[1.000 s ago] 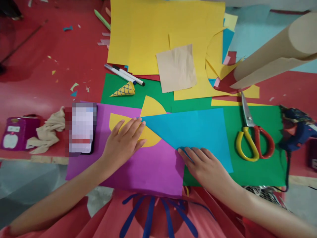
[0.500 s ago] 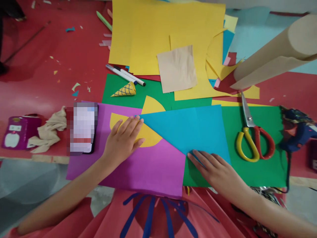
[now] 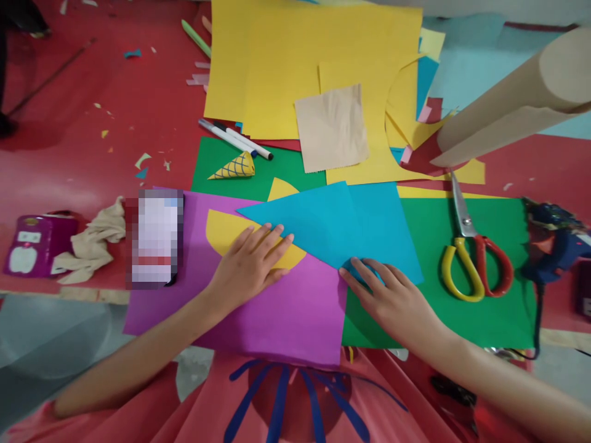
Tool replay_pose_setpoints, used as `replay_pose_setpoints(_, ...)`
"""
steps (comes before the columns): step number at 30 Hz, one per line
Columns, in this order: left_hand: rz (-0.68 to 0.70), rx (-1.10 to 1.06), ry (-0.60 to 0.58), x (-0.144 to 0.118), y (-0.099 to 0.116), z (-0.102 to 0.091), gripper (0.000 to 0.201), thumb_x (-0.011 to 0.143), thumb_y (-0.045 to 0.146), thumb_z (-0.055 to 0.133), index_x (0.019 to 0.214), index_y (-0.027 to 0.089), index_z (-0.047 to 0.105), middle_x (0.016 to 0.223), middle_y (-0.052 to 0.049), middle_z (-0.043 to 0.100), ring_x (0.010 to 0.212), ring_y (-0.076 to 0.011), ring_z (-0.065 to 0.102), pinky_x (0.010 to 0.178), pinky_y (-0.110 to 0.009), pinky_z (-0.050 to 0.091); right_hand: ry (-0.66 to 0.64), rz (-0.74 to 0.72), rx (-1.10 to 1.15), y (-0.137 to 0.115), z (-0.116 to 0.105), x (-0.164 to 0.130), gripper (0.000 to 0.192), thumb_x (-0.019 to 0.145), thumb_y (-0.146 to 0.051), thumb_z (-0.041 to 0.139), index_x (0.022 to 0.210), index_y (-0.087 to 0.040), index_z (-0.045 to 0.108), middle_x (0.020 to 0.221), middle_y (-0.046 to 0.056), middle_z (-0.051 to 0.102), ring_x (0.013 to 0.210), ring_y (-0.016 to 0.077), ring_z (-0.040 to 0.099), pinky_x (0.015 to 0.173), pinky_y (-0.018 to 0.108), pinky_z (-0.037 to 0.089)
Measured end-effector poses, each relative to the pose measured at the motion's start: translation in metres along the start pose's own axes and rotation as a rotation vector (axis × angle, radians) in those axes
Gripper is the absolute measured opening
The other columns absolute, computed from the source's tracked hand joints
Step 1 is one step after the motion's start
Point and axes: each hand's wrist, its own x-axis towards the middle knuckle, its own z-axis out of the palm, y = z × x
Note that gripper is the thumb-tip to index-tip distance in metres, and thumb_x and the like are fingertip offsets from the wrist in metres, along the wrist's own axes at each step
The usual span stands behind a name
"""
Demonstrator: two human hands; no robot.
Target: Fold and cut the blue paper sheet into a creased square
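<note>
Both hands flat on a blue paper sheet [image 3: 337, 224].
The left hand [image 3: 252, 264], open, presses its near edge; the right hand [image 3: 392, 298], fingers spread, pins its lower corner, scissors [image 3: 471, 252] well right.

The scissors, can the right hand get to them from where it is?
Probably yes. The right hand rests flat on the blue paper, and the scissors lie further to the right on the green paper. Only bare green paper lies between them, so the way looks free.
</note>
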Motion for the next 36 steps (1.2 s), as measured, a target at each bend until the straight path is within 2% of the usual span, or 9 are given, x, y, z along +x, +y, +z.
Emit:
replay_pose_setpoints(4,-0.02,0.021,0.001,-0.002,-0.006,-0.001,0.049,0.099,0.039,0.038,0.144,0.02,0.043,0.147,-0.013,0.047,0.134,-0.0286,0.045,0.113,-0.051,0.026,-0.022,0.01,0.005,-0.002,-0.001,-0.014,0.036,0.09,-0.009,0.048,0.123,-0.008,0.064,0.132,0.014,0.062,0.114,0.0315,0.058,0.085,0.044,0.051)
replay_pose_setpoints(12,-0.149,0.031,-0.078,-0.012,-0.044,-0.016,0.047,0.1,0.038,0.034,0.14,0.017,0.047,0.144,-0.014,0.051,0.132,-0.029,0.047,0.113,-0.051,0.03,-0.057,0.088,-0.042,-0.011,-0.004,-0.039,0.037,0.092,-0.007,0.041,0.121,-0.003,0.065,0.136,0.015,0.06,0.116,0.0313,0.059,0.082,0.045,0.053)
replay_pose_setpoints(14,-0.167,0.054,-0.049,-0.014,-0.05,-0.018,0.048,0.1,0.039,0.033,0.139,0.017,0.049,0.142,-0.013,0.052,0.131,-0.0298,0.049,0.113,-0.052,0.03,-0.065,0.099,-0.048,-0.011,-0.004,-0.044,0.038,0.093,-0.005,0.039,0.122,-0.004,0.064,0.136,0.015,0.059,0.116,0.0308,0.059,0.081,0.045,0.054)
replay_pose_setpoints(23,-0.211,0.072,-0.055,-0.016,-0.046,-0.018,0.052,0.1,0.041,0.033,0.141,0.012,0.046,0.146,-0.016,0.047,0.134,-0.0335,0.045,0.109,-0.05,0.034,-0.084,0.123,0.005,-0.015,-0.004,-0.065,0.035,0.091,-0.003,0.041,0.114,-0.006,0.068,0.134,0.018,0.06,0.113,0.0332,0.062,0.078,0.046,0.056)
replay_pose_setpoints(27,-0.208,0.078,-0.046,-0.015,-0.045,-0.015,0.051,0.1,0.041,0.033,0.14,0.012,0.047,0.145,-0.017,0.048,0.134,-0.0324,0.044,0.11,-0.049,0.034,0.009,0.289,0.43,0.017,0.002,-0.061,0.024,0.096,-0.028,0.049,0.101,-0.02,0.071,0.125,0.011,0.065,0.106,0.0279,0.065,0.084,0.044,0.057)
replay_pose_setpoints(28,-0.205,0.077,-0.039,-0.015,-0.046,-0.014,0.051,0.1,0.042,0.033,0.139,0.012,0.048,0.143,-0.017,0.05,0.133,-0.0329,0.045,0.11,-0.049,0.034,0.055,0.418,0.542,0.03,0.004,-0.059,0.023,0.095,-0.032,0.05,0.099,-0.022,0.07,0.125,0.01,0.064,0.11,0.0271,0.063,0.089,0.044,0.055)
replay_pose_setpoints(30,-0.193,0.075,-0.017,-0.013,-0.048,-0.012,0.052,0.099,0.043,0.034,0.136,0.01,0.052,0.14,-0.019,0.052,0.13,-0.0343,0.048,0.11,-0.048,0.035,0.158,0.683,0.721,0.056,0.009,-0.054,0.023,0.094,-0.033,0.054,0.112,-0.023,0.065,0.134,0.01,0.057,0.123,0.0276,0.056,0.098,0.044,0.05)
replay_pose_setpoints(33,-0.185,0.076,0.032,-0.011,-0.047,-0.009,0.053,0.098,0.046,0.036,0.132,0.009,0.054,0.136,-0.02,0.054,0.128,-0.0348,0.049,0.109,-0.048,0.036,0.254,0.938,1.103,0.084,0.011,-0.045,0.038,0.089,-0.035,0.063,0.125,-0.028,0.059,0.128,0.01,0.062,0.11,0.023,0.063,0.081,0.033,0.055)
replay_pose_setpoints(36,-0.205,0.065,0.039,-0.009,-0.043,-0.009,0.053,0.098,0.047,0.035,0.13,0.01,0.055,0.135,-0.02,0.054,0.126,-0.0341,0.05,0.107,-0.049,0.038,0.208,1.055,1.426,0.094,0.004,-0.033,0.04,0.081,-0.038,0.07,0.12,-0.029,0.063,0.12,0.008,0.066,0.081,0.016,0.065,0.056,0.025,0.049)
